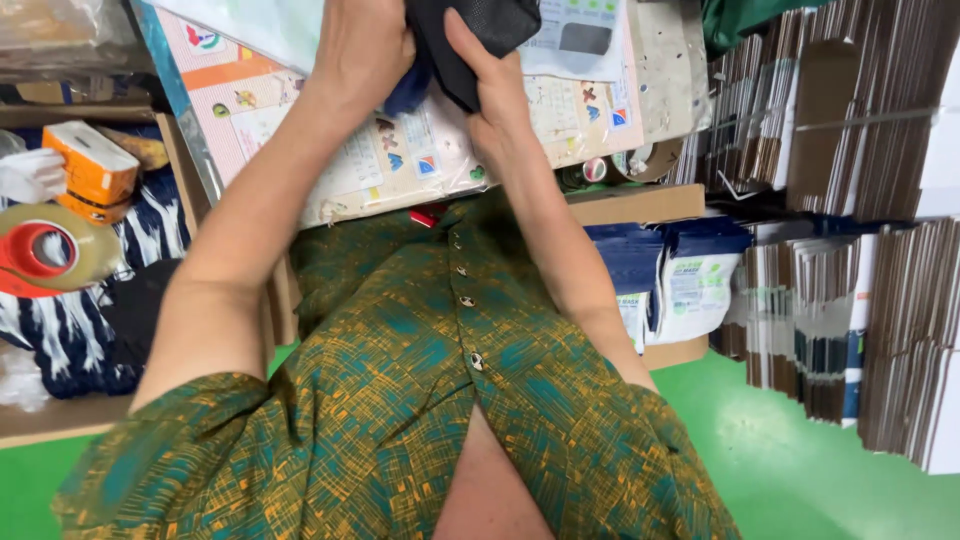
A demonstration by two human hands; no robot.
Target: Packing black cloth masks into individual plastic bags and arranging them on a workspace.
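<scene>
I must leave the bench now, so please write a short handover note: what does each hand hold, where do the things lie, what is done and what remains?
Left hand: closed in a grip on the dark blue edge of the black mesh fabric piece.
Right hand: thumb and fingers pinch the same piece from the other side.
The piece is held up over the printed paper sheets on the bench.
Flat cardboard box blanks stand stacked to the right; white and blue pouches sit in an open carton.
Done: piece picked up.
Left: it is not yet set down or packed.
</scene>
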